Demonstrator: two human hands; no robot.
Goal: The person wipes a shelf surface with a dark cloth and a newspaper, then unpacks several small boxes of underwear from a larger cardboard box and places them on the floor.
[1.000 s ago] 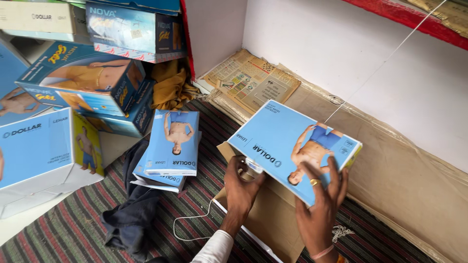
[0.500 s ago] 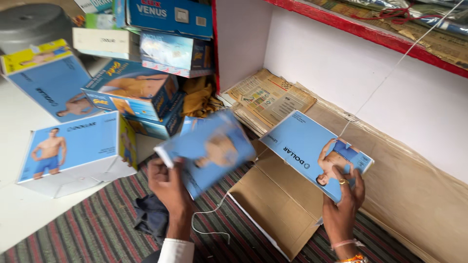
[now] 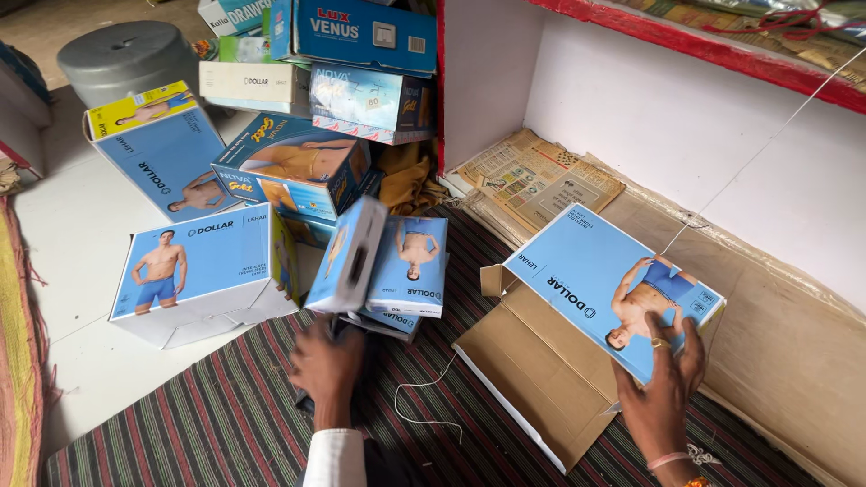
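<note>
Both hands' fingers clamp flat blue boxes: left hand (image 3: pixel 327 362) box (image 3: pixel 347 257), right hand (image 3: pixel 663 392) box (image 3: pixel 604 284).

There is one view, from a camera worn on the person's head. It looks steeply down and forward, close above the striped mat (image 3: pixel 198 424) across the lower frame. White wall (image 3: pixel 722 135) and red shelf edge (image 3: pixel 704 45) fill the upper right; stacked boxes (image 3: pixel 361 90) crowd the upper left.

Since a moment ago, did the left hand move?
Yes. The left hand has swung left, away from the flat cardboard, carrying a small blue box toward the box pile.
</note>
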